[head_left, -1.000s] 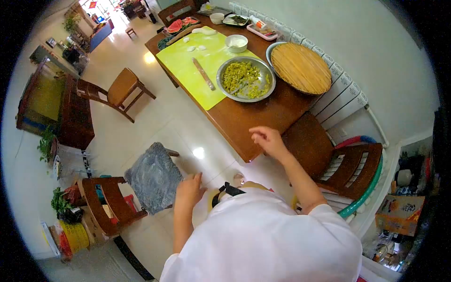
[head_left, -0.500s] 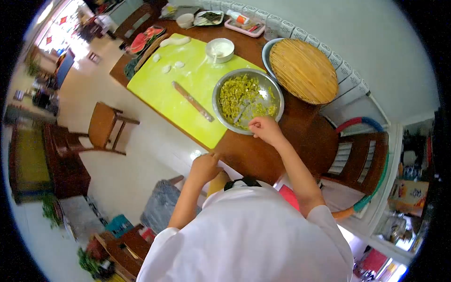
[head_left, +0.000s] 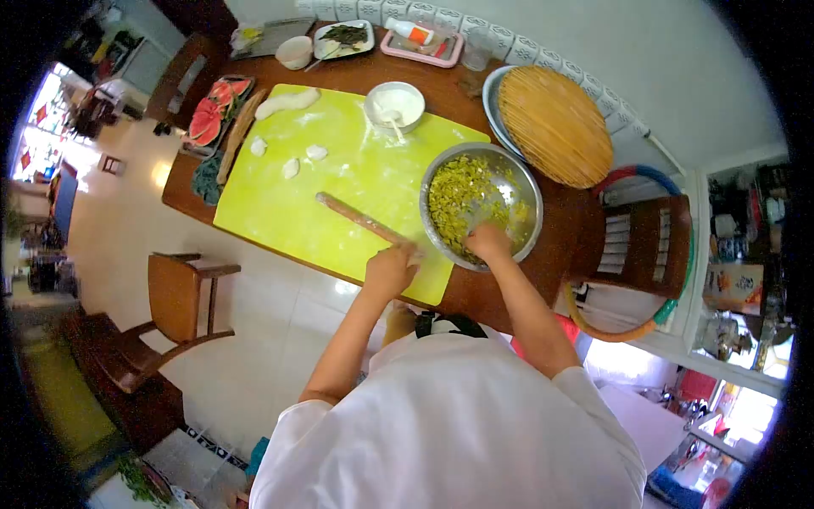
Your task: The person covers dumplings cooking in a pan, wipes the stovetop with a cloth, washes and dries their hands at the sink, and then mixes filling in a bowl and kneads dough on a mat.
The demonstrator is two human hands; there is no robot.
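My right hand [head_left: 490,244] reaches over the near rim of a steel bowl [head_left: 536,188]. Its fingers are closed down at the chopped yellow-green filling [head_left: 454,199]; whatever they grip is hidden. My left hand [head_left: 391,270] is curled closed at the near edge of the yellow-green mat [head_left: 280,195], by the near end of a wooden rolling pin [head_left: 360,217]. I cannot make out what is in its fingers. On the floured mat lie a roll of dough [head_left: 288,103] and several small dough pieces [head_left: 291,168]. A bowl of white flour [head_left: 397,103] with a spoon stands at the mat's far side.
A round slatted tray [head_left: 555,127] rests on a basin right of the steel bowl. Watermelon slices [head_left: 212,119] sit at the table's left end. Along the back are a plate of greens [head_left: 343,38] and a pink tray [head_left: 424,55]. Chairs [head_left: 182,297] stand around.
My right hand has moved from above the bowl's rim down into the filling, and the spoon seen there is now hidden. My left hand has risen from below the table edge to the mat.
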